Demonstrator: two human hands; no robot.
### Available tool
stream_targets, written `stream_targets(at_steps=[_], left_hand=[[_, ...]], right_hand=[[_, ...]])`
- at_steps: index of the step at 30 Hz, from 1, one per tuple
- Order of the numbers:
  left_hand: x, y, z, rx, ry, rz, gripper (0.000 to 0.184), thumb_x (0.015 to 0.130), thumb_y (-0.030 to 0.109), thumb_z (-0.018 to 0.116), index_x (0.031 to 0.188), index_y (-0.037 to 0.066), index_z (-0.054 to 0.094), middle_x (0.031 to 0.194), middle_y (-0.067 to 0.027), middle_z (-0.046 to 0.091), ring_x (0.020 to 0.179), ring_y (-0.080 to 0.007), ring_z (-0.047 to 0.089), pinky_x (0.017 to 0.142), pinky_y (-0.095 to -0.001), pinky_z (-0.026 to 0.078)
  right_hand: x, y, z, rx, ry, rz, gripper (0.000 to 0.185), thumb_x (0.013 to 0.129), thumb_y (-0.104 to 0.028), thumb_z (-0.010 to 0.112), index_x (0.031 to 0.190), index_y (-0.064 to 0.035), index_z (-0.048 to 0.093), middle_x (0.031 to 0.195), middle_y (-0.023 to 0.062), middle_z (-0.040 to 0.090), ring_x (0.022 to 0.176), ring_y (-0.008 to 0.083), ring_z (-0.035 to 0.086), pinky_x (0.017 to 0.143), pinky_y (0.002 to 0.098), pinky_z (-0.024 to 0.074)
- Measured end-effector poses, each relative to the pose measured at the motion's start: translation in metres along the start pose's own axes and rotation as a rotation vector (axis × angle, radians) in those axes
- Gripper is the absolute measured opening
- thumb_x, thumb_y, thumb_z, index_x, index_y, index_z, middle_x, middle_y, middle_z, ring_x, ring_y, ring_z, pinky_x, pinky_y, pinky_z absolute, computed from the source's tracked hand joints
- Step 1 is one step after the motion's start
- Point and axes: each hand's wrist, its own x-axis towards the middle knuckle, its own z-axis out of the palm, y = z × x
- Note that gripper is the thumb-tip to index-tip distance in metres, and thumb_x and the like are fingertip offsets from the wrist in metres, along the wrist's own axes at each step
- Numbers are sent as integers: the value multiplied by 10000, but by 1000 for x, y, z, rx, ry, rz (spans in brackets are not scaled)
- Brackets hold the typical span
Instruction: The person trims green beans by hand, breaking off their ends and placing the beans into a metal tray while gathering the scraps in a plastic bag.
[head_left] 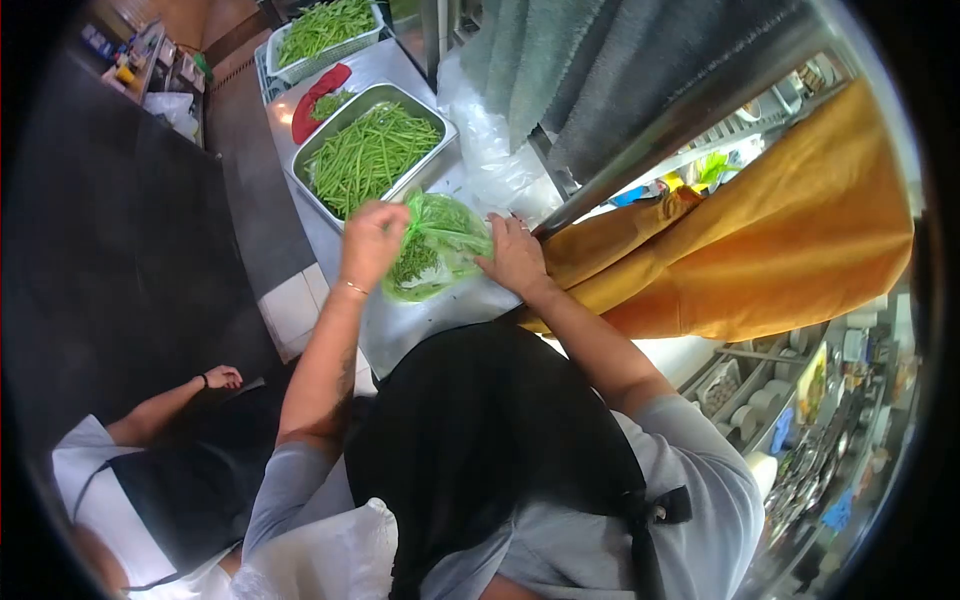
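Note:
A thin green plastic bag (455,238) lies on the metal table in front of me, with small green pieces (412,262) showing inside it. My left hand (374,242) is closed in a pinch on the bag's left edge. On the opposite side, my right hand (515,256) grips the bag's right edge between thumb and fingers. Just beyond the bag stands a metal tray (446,131) full of green beans (375,158). Behind that tray, a smaller heap of green pieces (331,104) sits beside a red cloth (318,88).
A white basket (345,47) of green beans stands at the table's far end. Clear plastic (490,120) lies along the right side. Grey towels (600,70) and an orange cloth (760,240) hang from a rail. A co-worker (170,480) is close on the left.

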Motion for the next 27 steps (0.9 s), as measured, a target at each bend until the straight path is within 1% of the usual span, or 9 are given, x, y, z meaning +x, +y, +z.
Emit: stream_targets(at_steps=[2,6,9,14,16,19,21,25,27], left_hand=[[-34,-8,28,25,-199,37,115,924,128,731,987,38,766,967,-196,745,856,-397,710,808,-462,572],[-74,-26,65,110,-426,-48,187,967,126,664,1102,36,757,1049,-200,750,1013,-415,702,882,-486,566],[-84,-23,71,140,-338,27,191,951,113,611,1088,63,735,996,-171,742,947,-390,714,849,-511,562],[-60,-17,86,187,-245,238,199,948,101,595,1076,104,748,1036,-123,715,1018,-361,702,883,-501,562],[-45,-12,93,183,-435,100,198,941,119,612,1076,131,757,1055,-98,704,1044,-341,694,902,-490,561],[-34,-19,113,431,-603,218,214,939,139,610,1086,158,764,1121,-79,681,1075,-317,691,903,-477,570],[-35,-24,127,449,-556,233,224,942,145,603,1097,161,764,1154,-79,670,1069,-317,695,895,-474,577],[-34,-19,130,473,-550,272,247,956,150,568,1133,120,738,1206,-117,644,1021,-332,704,886,-489,580],[-37,-23,131,467,-559,273,237,956,150,567,1138,113,713,1206,-116,640,1018,-334,704,884,-486,582]], right_hand=[[-2,16,15,49,-399,137,265,948,-283,731,1037,-34,714,1031,190,707,1011,384,697,895,477,568],[10,29,30,459,-406,308,210,1023,-251,644,1046,-52,708,988,114,745,934,274,711,848,399,573],[20,8,12,831,-299,577,218,1066,-185,591,1018,-14,718,914,59,757,823,133,630,807,326,529],[24,1,5,893,-321,513,205,1079,-178,581,1007,-25,697,900,61,755,806,126,631,791,326,529],[22,5,7,870,-327,457,208,1084,-179,578,999,-27,692,889,62,754,806,121,632,790,326,530],[17,10,10,806,-344,461,214,1082,-189,588,995,-21,688,861,67,753,792,126,636,787,328,530],[16,17,16,714,-296,414,192,1090,-179,582,981,-53,676,855,17,732,731,80,592,696,265,503],[14,27,15,599,-242,431,210,1090,-184,573,974,-45,678,833,28,727,718,93,603,694,286,517],[13,29,10,576,-228,475,220,1071,-198,576,1009,-15,680,882,155,759,856,292,732,822,407,556]])
